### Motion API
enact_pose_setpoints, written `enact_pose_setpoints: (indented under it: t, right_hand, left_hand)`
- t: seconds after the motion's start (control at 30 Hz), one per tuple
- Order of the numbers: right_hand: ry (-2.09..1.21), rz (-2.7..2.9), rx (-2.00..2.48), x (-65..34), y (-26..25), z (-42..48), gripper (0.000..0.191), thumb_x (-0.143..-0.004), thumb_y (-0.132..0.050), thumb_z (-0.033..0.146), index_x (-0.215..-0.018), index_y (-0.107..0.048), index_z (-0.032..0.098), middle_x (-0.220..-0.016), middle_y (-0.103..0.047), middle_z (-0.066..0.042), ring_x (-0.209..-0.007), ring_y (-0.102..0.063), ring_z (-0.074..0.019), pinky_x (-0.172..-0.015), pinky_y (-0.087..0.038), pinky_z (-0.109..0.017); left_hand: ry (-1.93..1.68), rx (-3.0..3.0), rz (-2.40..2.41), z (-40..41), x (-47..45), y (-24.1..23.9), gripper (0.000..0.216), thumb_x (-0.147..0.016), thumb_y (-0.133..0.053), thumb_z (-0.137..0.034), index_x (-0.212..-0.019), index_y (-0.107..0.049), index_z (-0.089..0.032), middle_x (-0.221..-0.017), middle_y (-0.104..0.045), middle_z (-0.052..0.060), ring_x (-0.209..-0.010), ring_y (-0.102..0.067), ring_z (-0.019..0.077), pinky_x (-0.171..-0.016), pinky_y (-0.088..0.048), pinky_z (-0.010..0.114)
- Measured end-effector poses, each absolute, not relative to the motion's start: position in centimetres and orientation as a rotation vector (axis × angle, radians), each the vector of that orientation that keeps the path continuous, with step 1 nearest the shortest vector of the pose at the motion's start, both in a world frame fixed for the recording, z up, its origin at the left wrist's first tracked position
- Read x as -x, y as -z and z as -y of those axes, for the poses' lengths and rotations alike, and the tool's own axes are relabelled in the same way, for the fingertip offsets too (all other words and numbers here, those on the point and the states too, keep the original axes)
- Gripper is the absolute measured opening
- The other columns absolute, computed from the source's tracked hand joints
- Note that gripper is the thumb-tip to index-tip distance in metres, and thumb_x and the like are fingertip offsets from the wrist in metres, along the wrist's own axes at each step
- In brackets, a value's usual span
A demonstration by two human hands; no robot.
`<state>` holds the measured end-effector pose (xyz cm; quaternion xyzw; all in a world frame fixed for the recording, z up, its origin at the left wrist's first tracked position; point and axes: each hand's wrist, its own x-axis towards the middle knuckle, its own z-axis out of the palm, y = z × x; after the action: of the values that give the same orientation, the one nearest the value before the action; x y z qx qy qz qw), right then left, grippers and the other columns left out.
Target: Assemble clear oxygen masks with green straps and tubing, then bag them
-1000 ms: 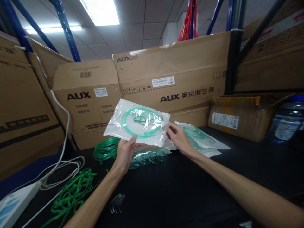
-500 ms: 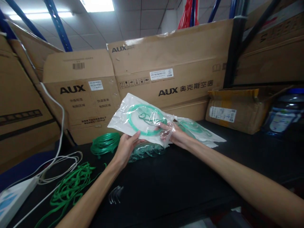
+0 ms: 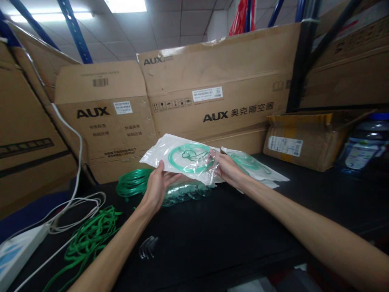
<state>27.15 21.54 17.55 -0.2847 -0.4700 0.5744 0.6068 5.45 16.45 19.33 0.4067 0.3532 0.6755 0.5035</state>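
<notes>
Both my hands hold a clear plastic bag [image 3: 179, 156] with a coil of green tubing inside, above the black table [image 3: 231, 235]. My left hand [image 3: 158, 186] grips the bag's near left edge, thumb on top. My right hand [image 3: 226, 168] pinches its right end, fingers closed on the plastic. Just under the bag lies a row of clear mask shells [image 3: 185, 190]. Behind my right hand rests a stack of similar filled bags [image 3: 258, 168].
A coil of green tubing [image 3: 133, 182] and loose green straps [image 3: 88, 239] lie at the left, with white cables [image 3: 73, 207] and a white power strip [image 3: 18, 251]. Small clear clips [image 3: 148, 246] sit near my left forearm. Cardboard boxes [image 3: 212, 89] wall the back; a water jug [image 3: 364, 148] stands right.
The bag has dropped lower and tipped flatter toward the table. My left hand shifted its hold along the near edge; my right hand stays on the right end.
</notes>
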Motion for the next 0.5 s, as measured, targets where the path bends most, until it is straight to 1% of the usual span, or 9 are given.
enact_pose_setpoints:
  t: [0.13, 0.2, 0.3, 0.4, 0.5]
  right_hand:
    - [-1.321, 1.1, 0.684, -27.2, -17.9, -21.0, 0.024, -0.098, -0.058, 0.033, -0.082, -0.06, 0.016, -0.067, -0.063, 0.0, -0.041, -0.054, -0.0088, -0.034, -0.045, -0.018]
    - [-1.319, 1.107, 0.693, -27.2, -18.1, -20.8, 0.022, -0.097, -0.059, 0.033, -0.082, -0.059, 0.017, -0.067, -0.062, 0.001, -0.039, -0.055, -0.0092, -0.032, -0.043, -0.018]
    - [-1.308, 1.103, 0.704, -27.4, -18.3, -20.7, 0.02, -0.095, -0.061, 0.032, -0.082, -0.058, 0.017, -0.067, -0.062, 0.001, -0.037, -0.054, -0.0097, -0.029, -0.041, -0.018]
    - [-1.276, 1.075, 0.706, -28.0, -18.8, -20.8, 0.019, -0.094, -0.062, 0.029, -0.08, -0.057, 0.017, -0.067, -0.063, 0.0, -0.034, -0.051, -0.0089, -0.028, -0.038, -0.018]
    - [-1.192, 1.01, 0.688, -29.0, -19.4, -21.2, 0.021, -0.096, -0.058, 0.026, -0.078, -0.056, 0.016, -0.064, -0.06, 0.001, -0.032, -0.048, -0.0081, -0.027, -0.036, -0.019]
  left_hand:
    - [-1.687, -0.971, -0.877, -16.6, -5.3, -19.7, 0.025, -0.103, -0.049, -0.024, -0.111, -0.068, -0.01, -0.112, -0.074, 0.015, -0.09, -0.074, 0.0225, -0.076, -0.065, 0.032]
    - [-1.727, -0.941, -0.901, -16.9, -5.0, -19.8, 0.025, -0.103, -0.047, -0.023, -0.111, -0.067, -0.01, -0.106, -0.074, 0.013, -0.084, -0.074, 0.0202, -0.073, -0.065, 0.03]
    - [-1.794, -0.86, -0.915, -17.3, -4.5, -19.8, 0.024, -0.103, -0.047, -0.021, -0.113, -0.065, -0.011, -0.101, -0.074, 0.011, -0.08, -0.073, 0.0185, -0.075, -0.065, 0.031]
    - [-1.857, -0.798, -0.885, -17.8, -3.9, -19.8, 0.024, -0.103, -0.045, -0.018, -0.115, -0.064, -0.011, -0.103, -0.073, 0.011, -0.081, -0.073, 0.0167, -0.08, -0.065, 0.03]
    - [-1.893, -0.779, -0.869, -17.9, -3.5, -19.8, 0.023, -0.104, -0.044, -0.018, -0.114, -0.063, -0.01, -0.111, -0.07, 0.011, -0.084, -0.074, 0.0151, -0.083, -0.064, 0.027]
